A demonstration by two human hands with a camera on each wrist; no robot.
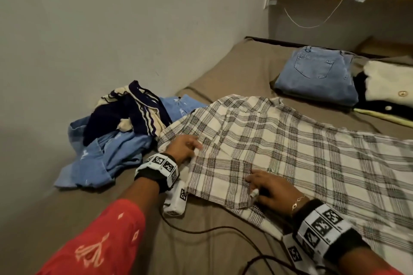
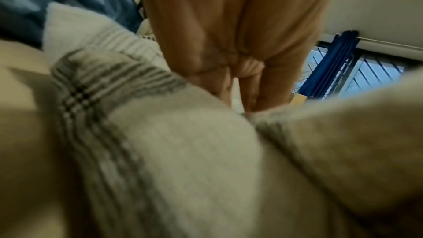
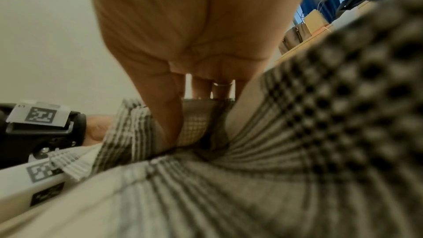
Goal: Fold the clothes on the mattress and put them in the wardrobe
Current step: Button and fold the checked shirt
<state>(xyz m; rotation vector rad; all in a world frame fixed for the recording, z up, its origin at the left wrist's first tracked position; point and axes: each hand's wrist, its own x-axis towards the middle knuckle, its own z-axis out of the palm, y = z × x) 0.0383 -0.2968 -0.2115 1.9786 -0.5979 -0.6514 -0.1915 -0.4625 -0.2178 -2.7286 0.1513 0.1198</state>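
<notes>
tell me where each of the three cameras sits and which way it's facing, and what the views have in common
Head: worn on the head, looking down at the mattress; shows both forearms, left hand and right hand on the plaid shirt.
Left wrist: under the left wrist, looking along the palm to the fingers at blurred plaid cloth.
Right wrist: under the right wrist, looking along the palm; the thumb presses a shirt fold.
Shared: all three show the plaid shirt; the right wrist view also catches the left wrist's camera band.

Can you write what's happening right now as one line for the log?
step: folding plaid shirt | left hand: grips shirt edge | right hand: pinches fold | folded jeans: on mattress
</notes>
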